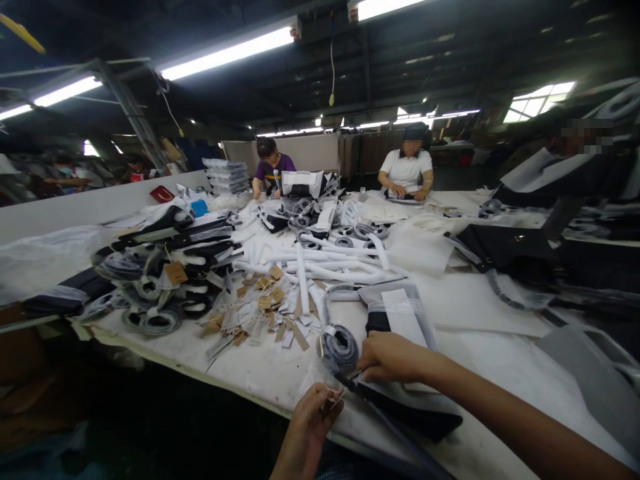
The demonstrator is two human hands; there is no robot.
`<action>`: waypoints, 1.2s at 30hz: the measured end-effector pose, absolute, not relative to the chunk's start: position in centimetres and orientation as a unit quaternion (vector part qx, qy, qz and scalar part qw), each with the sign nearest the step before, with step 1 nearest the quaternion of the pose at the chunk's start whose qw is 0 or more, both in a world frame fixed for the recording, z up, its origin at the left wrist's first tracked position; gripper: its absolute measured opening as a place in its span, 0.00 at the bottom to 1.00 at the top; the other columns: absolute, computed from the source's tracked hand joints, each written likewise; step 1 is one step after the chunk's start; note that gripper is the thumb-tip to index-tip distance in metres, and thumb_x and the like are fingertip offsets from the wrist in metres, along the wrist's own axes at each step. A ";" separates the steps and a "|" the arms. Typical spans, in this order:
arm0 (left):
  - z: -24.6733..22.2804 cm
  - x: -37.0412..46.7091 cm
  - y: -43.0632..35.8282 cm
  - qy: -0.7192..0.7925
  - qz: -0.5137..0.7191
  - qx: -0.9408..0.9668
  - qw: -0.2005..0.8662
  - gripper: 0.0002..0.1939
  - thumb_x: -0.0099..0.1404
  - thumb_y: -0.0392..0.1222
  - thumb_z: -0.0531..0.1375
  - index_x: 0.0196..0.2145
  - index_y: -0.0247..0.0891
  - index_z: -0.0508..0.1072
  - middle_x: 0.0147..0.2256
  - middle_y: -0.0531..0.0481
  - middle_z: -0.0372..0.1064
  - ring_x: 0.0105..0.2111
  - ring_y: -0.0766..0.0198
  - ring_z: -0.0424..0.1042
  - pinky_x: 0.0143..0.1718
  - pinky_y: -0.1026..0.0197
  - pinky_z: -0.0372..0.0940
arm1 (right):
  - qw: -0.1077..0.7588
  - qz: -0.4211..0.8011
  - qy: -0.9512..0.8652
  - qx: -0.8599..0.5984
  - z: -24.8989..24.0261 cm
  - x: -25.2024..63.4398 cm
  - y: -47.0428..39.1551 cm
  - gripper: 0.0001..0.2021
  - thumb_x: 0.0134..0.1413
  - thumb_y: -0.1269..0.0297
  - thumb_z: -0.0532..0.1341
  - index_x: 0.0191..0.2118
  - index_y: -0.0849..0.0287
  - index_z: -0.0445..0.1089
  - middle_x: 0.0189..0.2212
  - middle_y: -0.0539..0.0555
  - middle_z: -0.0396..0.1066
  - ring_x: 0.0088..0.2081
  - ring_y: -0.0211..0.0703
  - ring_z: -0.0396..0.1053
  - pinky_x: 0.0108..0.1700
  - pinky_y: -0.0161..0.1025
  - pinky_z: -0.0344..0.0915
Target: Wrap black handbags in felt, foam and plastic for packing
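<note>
A black bag with clear wrapping and a white sheet on it lies at the table's front edge. Beside it on the left sits a coiled, plastic-wrapped strap. My right hand is closed at the bag's left side, its fingers curled by the dark strap end; what they grip is hidden. Lower and to the left, my left hand pinches a thin white string between thumb and fingers, just below the coil.
Brown and white tags are scattered left of the coil. Stacked wrapped bags stand at the left. White rolled tubes lie behind, and a black bag is at the right. Two persons work across the table.
</note>
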State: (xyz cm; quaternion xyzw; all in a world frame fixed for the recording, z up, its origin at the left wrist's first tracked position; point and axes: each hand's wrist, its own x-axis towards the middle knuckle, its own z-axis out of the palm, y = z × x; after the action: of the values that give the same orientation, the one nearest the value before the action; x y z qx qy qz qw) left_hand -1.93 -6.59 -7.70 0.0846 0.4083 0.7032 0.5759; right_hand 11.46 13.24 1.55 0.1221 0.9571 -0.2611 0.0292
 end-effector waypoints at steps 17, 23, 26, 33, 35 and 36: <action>-9.7 -0.4 -4.7 0.468 0.717 0.158 0.492 0.22 0.50 0.48 0.75 0.41 0.36 0.82 0.31 0.46 0.78 0.29 0.68 0.72 0.25 0.72 0.63 | -0.076 -0.575 0.801 0.149 0.1 11.7 11.1 0.17 0.51 0.68 0.67 0.49 0.56 0.71 0.35 0.50 0.78 0.38 0.45 0.76 0.46 0.39 0.70; -9.8 -0.2 -4.7 0.504 0.718 0.188 0.442 0.24 0.48 0.54 0.75 0.41 0.41 0.82 0.42 0.44 0.80 0.43 0.52 0.77 0.49 0.56 0.69 | -0.101 -0.510 0.835 0.179 -1.3 12.2 11.1 0.13 0.56 0.67 0.63 0.47 0.54 0.76 0.42 0.54 0.78 0.43 0.48 0.76 0.47 0.41 0.69; -9.7 0.0 -4.7 0.510 0.716 0.184 0.439 0.25 0.46 0.53 0.75 0.41 0.41 0.82 0.44 0.42 0.79 0.44 0.51 0.77 0.48 0.54 0.69 | -0.091 -0.407 0.892 0.176 -0.9 12.9 11.2 0.10 0.62 0.64 0.59 0.39 0.54 0.79 0.36 0.53 0.79 0.40 0.48 0.75 0.45 0.41 0.67; -9.9 0.8 -4.6 0.509 0.726 0.129 0.444 0.28 0.52 0.57 0.72 0.47 0.40 0.80 0.47 0.39 0.77 0.40 0.57 0.75 0.36 0.62 0.67 | -0.136 -0.529 0.807 0.226 -0.6 13.6 11.0 0.10 0.60 0.58 0.62 0.41 0.53 0.80 0.41 0.53 0.79 0.45 0.50 0.75 0.50 0.42 0.66; -10.2 1.0 -4.6 0.503 0.732 0.115 0.444 0.30 0.52 0.60 0.71 0.47 0.39 0.80 0.47 0.38 0.77 0.38 0.59 0.74 0.33 0.63 0.65 | -0.142 -0.567 0.773 0.247 -0.9 13.5 10.8 0.12 0.59 0.55 0.63 0.40 0.56 0.79 0.38 0.54 0.79 0.42 0.50 0.75 0.47 0.42 0.68; -10.3 1.0 -4.6 0.501 0.735 0.111 0.444 0.30 0.52 0.61 0.70 0.46 0.38 0.80 0.46 0.37 0.77 0.37 0.60 0.74 0.33 0.63 0.64 | -0.149 -0.574 0.765 0.251 -1.0 13.4 10.6 0.13 0.59 0.54 0.63 0.39 0.57 0.79 0.36 0.54 0.79 0.40 0.50 0.75 0.45 0.41 0.68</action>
State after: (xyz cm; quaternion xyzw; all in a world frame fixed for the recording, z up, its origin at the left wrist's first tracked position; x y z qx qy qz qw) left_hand 1.00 -4.57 -10.30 0.1106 0.5008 0.7346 0.4442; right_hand 13.42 10.63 -0.96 0.2515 0.7648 -0.5742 -0.1488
